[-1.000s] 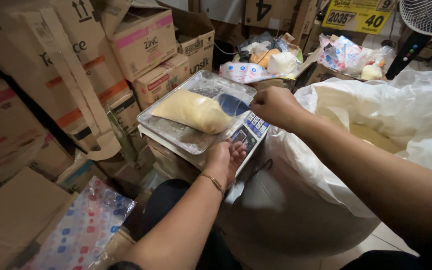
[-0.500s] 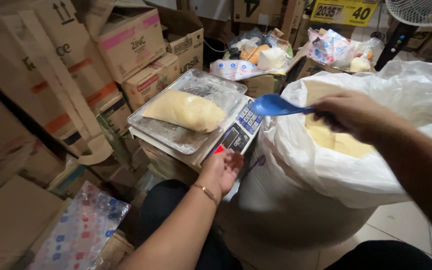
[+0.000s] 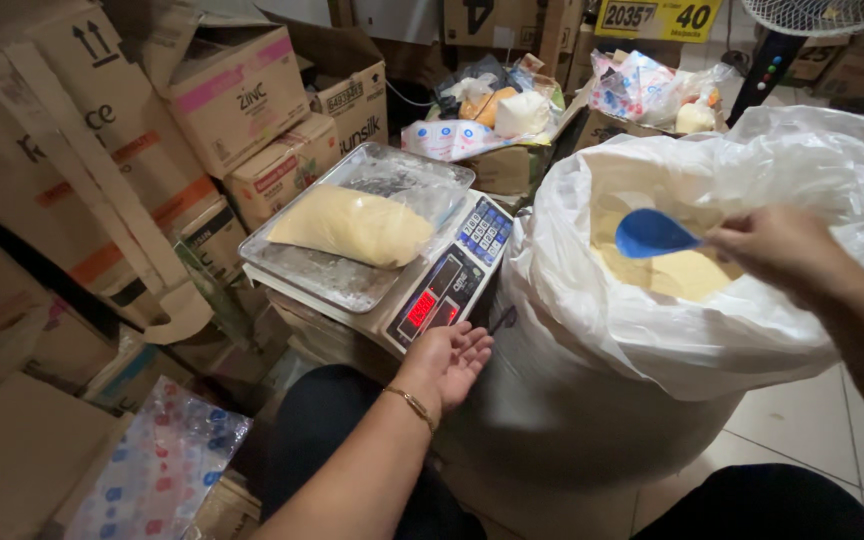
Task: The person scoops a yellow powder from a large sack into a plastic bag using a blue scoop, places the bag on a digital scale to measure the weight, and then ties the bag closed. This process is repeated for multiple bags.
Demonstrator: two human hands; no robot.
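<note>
My right hand [image 3: 777, 247] grips the handle of a blue plastic scoop [image 3: 650, 233], held over the open mouth of a large white sack [image 3: 652, 340] with pale yellow powder [image 3: 677, 272] inside. A clear bag of the same yellow powder [image 3: 352, 225] lies on the metal pan [image 3: 312, 272] of a digital scale [image 3: 447, 280] whose red display is lit. My left hand [image 3: 447, 362] hovers palm up and empty just below the scale's front edge, a thin bracelet on its wrist.
Stacked cardboard boxes [image 3: 242, 95] crowd the left and back. Packets and bagged goods [image 3: 497, 105] sit in open boxes behind the scale. A patterned plastic bag [image 3: 167, 465] lies at lower left. A standing fan [image 3: 802, 30] is at top right, tiled floor [image 3: 817, 420] at right.
My right hand carried the blue scoop from over the bag on the scale, rightward, to above the powder in the sack. My left hand slipped down off the scale's front.
</note>
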